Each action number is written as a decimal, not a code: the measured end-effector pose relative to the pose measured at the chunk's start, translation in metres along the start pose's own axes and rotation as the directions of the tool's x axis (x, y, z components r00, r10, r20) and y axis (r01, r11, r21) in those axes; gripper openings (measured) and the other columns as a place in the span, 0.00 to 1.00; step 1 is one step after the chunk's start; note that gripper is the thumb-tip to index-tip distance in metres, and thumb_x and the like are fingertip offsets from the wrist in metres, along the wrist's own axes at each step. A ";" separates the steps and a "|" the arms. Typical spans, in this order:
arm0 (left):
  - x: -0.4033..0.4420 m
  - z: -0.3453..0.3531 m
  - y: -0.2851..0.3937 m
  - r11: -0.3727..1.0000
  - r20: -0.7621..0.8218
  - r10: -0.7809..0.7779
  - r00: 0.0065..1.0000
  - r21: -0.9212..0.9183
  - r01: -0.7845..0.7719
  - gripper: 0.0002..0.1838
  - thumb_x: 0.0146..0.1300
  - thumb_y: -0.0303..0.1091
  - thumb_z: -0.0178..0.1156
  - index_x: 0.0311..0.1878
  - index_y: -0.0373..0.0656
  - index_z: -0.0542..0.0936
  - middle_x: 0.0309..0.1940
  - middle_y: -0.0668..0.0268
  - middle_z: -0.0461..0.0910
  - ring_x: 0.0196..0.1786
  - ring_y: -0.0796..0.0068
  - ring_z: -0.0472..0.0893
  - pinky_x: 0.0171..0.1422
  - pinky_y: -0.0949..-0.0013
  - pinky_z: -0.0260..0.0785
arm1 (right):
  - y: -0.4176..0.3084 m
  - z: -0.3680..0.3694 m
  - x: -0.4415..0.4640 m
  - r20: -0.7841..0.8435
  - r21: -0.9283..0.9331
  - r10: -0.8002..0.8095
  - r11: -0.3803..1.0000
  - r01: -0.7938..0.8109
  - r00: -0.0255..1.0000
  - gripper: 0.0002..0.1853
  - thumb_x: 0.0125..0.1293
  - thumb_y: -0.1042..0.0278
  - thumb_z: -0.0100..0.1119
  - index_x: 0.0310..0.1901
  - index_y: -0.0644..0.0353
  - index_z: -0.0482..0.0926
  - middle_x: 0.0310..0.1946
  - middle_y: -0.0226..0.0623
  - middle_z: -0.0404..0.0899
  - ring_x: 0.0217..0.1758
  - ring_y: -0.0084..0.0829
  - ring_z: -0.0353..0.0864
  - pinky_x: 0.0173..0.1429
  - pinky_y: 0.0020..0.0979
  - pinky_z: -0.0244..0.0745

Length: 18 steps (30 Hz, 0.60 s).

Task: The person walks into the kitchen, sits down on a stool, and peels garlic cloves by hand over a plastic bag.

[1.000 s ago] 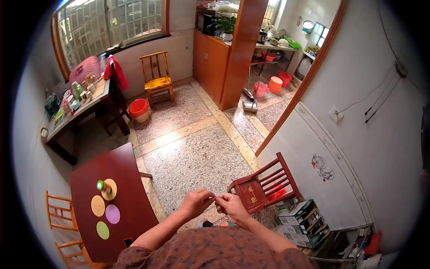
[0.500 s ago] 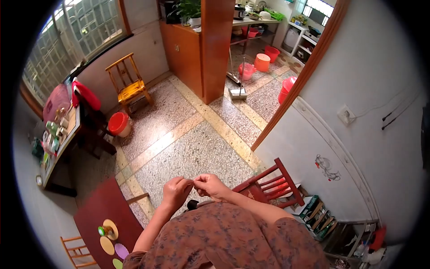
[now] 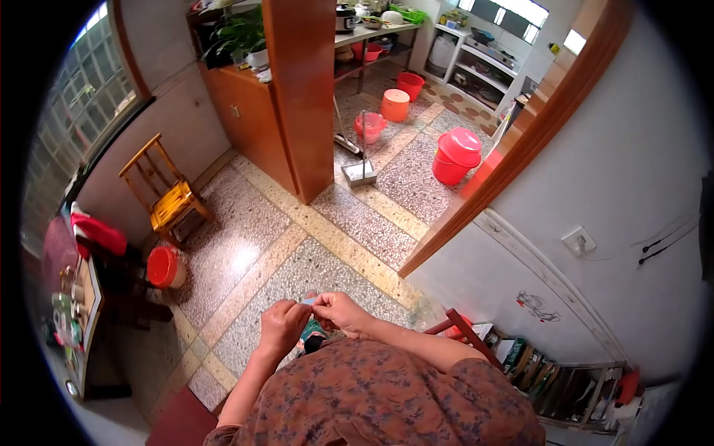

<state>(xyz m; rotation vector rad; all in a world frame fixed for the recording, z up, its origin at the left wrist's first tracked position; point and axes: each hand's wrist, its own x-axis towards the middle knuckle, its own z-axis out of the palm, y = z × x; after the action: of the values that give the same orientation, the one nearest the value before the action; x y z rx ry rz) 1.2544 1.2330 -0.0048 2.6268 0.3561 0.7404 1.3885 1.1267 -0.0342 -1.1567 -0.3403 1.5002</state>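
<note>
My left hand and my right hand meet in front of my body, fingers pinched together. Between their fingertips shows a small light-blue sliver, too small to name; the fingers cover most of it. Below the hands, part of a foot and some green patterned cloth are visible past my brown floral shirt.
A dark red chair stands close on my right, beside a rack. Ahead, a wooden door frame leads to a kitchen with a dustpan and a lidded red bucket. A yellow chair is at left.
The view has shifted forward and toward the doorway, so the red table has mostly left the frame. My hands stay pinched together, and a light-blue sliver now shows between them.
</note>
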 end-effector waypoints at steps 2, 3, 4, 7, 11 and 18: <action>0.033 0.008 -0.026 0.998 0.031 0.056 0.998 -0.027 -0.055 0.05 0.48 0.27 0.65 0.26 0.45 0.77 0.20 0.66 0.73 0.26 0.63 0.77 0.28 0.63 0.69 | -0.020 -0.012 0.028 -0.027 0.016 -0.021 1.000 0.022 0.999 0.06 0.67 0.69 0.54 0.34 0.61 0.72 0.21 0.28 0.70 0.20 0.18 0.66 0.22 0.22 0.62; 0.050 0.013 -0.039 0.997 0.036 0.067 0.997 -0.035 -0.066 0.05 0.48 0.27 0.65 0.26 0.45 0.77 0.20 0.66 0.73 0.26 0.63 0.77 0.28 0.63 0.69 | -0.029 -0.018 0.043 -0.038 0.021 -0.028 0.999 0.029 0.999 0.06 0.67 0.69 0.54 0.34 0.61 0.72 0.21 0.28 0.70 0.20 0.18 0.66 0.22 0.22 0.62; 0.068 0.016 -0.053 0.995 0.047 0.085 0.995 -0.046 -0.083 0.05 0.49 0.27 0.65 0.26 0.45 0.77 0.20 0.66 0.73 0.26 0.63 0.77 0.28 0.63 0.69 | -0.040 -0.025 0.059 -0.033 0.020 -0.036 0.999 0.037 0.999 0.06 0.68 0.69 0.53 0.35 0.61 0.73 0.23 0.27 0.70 0.21 0.18 0.67 0.25 0.22 0.64; 0.129 0.020 -0.092 0.988 0.065 0.138 0.988 -0.078 -0.133 0.05 0.49 0.27 0.65 0.27 0.45 0.78 0.20 0.65 0.73 0.26 0.63 0.77 0.28 0.63 0.70 | -0.078 -0.038 0.106 -0.031 0.105 -0.038 0.994 0.041 0.999 0.05 0.69 0.69 0.51 0.37 0.60 0.73 0.24 0.26 0.70 0.23 0.18 0.67 0.27 0.22 0.67; 0.207 0.031 -0.139 0.972 0.098 0.187 0.977 -0.166 -0.169 0.04 0.49 0.27 0.65 0.27 0.44 0.78 0.20 0.65 0.74 0.26 0.62 0.77 0.28 0.62 0.70 | -0.130 -0.058 0.157 -0.077 0.220 -0.056 0.973 0.071 0.996 0.06 0.69 0.68 0.52 0.39 0.61 0.74 0.24 0.25 0.70 0.23 0.18 0.68 0.28 0.22 0.67; 0.326 0.086 -0.176 0.905 0.189 0.366 0.911 -0.303 -0.300 0.04 0.50 0.27 0.64 0.27 0.45 0.78 0.21 0.64 0.74 0.27 0.61 0.77 0.29 0.61 0.70 | -0.197 -0.119 0.192 -0.270 0.237 -0.117 0.954 0.183 0.956 0.05 0.68 0.68 0.54 0.37 0.61 0.75 0.26 0.26 0.72 0.24 0.17 0.68 0.28 0.20 0.65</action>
<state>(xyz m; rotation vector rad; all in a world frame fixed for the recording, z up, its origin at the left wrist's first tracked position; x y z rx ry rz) 1.5474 1.4753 -0.0023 2.5012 -0.2602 0.5136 1.6256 1.3097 -0.0319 -1.0701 -0.0524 1.2050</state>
